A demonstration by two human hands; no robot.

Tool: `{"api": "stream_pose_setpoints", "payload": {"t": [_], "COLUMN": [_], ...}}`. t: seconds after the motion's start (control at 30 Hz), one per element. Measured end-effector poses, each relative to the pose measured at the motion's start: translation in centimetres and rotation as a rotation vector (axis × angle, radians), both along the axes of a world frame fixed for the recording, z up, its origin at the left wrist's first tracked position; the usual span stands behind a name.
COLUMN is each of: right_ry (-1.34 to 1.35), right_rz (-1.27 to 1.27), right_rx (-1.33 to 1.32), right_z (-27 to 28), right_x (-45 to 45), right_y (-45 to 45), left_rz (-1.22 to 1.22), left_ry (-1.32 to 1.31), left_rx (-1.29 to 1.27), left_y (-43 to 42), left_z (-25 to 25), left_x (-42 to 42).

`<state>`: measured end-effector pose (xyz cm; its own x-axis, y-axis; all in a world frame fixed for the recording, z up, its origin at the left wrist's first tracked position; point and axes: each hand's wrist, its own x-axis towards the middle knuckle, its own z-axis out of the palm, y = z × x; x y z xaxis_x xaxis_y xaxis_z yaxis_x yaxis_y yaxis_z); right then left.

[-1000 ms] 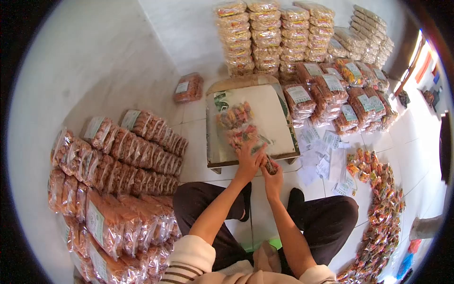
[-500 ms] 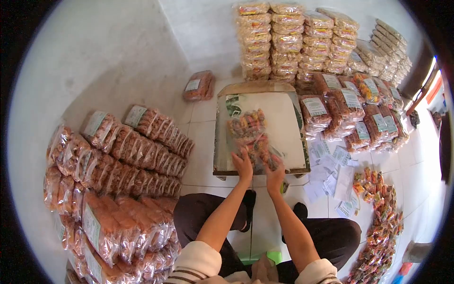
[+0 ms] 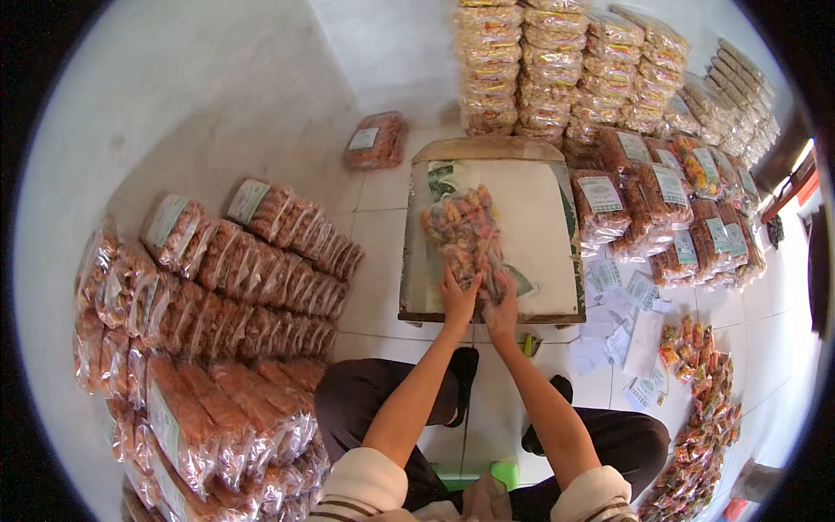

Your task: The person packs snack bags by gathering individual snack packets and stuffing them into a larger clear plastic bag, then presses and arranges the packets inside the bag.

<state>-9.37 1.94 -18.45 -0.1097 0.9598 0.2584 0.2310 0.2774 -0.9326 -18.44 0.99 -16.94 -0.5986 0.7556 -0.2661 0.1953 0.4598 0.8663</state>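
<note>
A clear plastic bag (image 3: 463, 226) filled with small colourful packets lies on the low table (image 3: 535, 217), stretching away from me. My left hand (image 3: 459, 297) grips the near left side of the bag, its fingers curled against the plastic. Close beside it, my right hand (image 3: 499, 306) is closed on the near right part of the bag. A green printed label (image 3: 517, 280) shows just right of the bag's near end. Some of the fingertips are blurred or hidden by the plastic.
Stacked bags of brown snacks (image 3: 235, 296) fill the left side. Labelled packages (image 3: 665, 196) and tall stacks of pale packs (image 3: 552, 61) stand at the back right. Loose paper labels (image 3: 622, 326) and strings of colourful packets (image 3: 700, 409) lie on the right floor.
My right hand has moved left, closer to my left hand, and the near part of the bag is gathered between them. The whole view has shifted slightly.
</note>
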Motion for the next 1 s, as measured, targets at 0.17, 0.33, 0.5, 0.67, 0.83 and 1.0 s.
{"api": "stream_pose_setpoints", "payload": {"t": [0.17,0.33,0.5,0.67,0.83,1.0], "right_ry": [0.182,-0.401,-0.279,-0.356,-0.289,-0.490], "right_rz": [0.004,-0.086,0.016,0.043,0.322,0.389], "right_rx": [-0.133,0.244,0.177,0.184,-0.104,0.337], "right_z": [-0.5,-0.3,-0.3,-2.8,4.7,1.4], "right_x": [1.7,3.5,4.3,4.2,3.1,2.6], "right_y": [-2.5,-2.7,-2.1,0.1,1.7,4.8], "left_rz": [-0.216,-0.170,-0.154,-0.199,-0.206,-0.185], "left_ry": [0.044,0.189,0.619,0.602,0.632,0.624], "left_rx": [-0.042,-0.311,0.314,0.267,0.184,0.290], "left_y": [-1.6,-2.0,-1.3,-0.9,-0.8,-0.8], "left_z": [-1.4,-0.2,0.7,1.8,1.1,0.5], "left_x": [-0.6,1.7,1.4,1.5,1.4,1.1]}}
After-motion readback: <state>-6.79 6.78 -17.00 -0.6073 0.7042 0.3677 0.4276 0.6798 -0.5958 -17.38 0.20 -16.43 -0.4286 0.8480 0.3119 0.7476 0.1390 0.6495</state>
